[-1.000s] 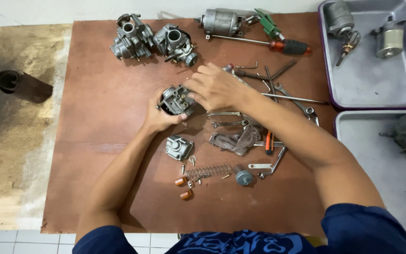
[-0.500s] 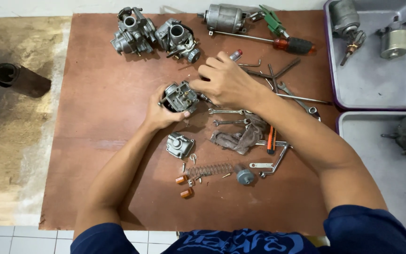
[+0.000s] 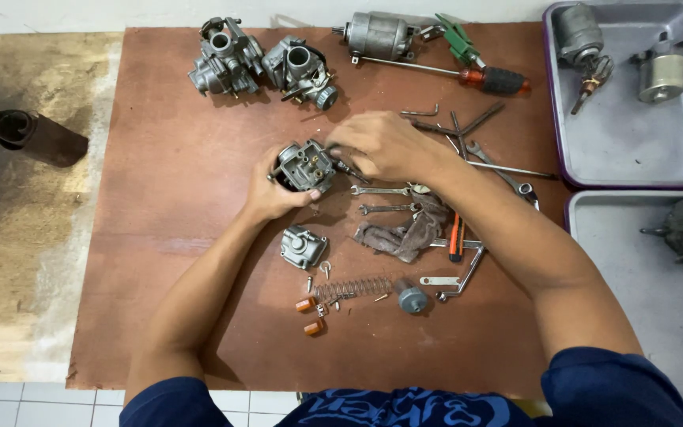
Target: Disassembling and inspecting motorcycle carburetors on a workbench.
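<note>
Dark cylinder (image 3: 39,137) lies on stained floor, far left, well apart from brown board (image 3: 160,237). Two assembled carburetors (image 3: 261,65) at board's top edge. Left hand (image 3: 272,192) wraps open carburetor body (image 3: 304,165) near board centre, gripping from left side. Right hand (image 3: 385,145) curled over its right edge, fingers pinched on small part; which part, cannot tell. Float bowl (image 3: 303,247), spring (image 3: 352,288), orange bits (image 3: 310,315) just below. Wrenches (image 3: 385,199), rag (image 3: 401,232), screwdriver (image 3: 468,73) to right. Grey trays (image 3: 634,158) far right hold motor parts.

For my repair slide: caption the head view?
Left hand steadies a carburetor while right hand works on it, above a board of parts.
</note>
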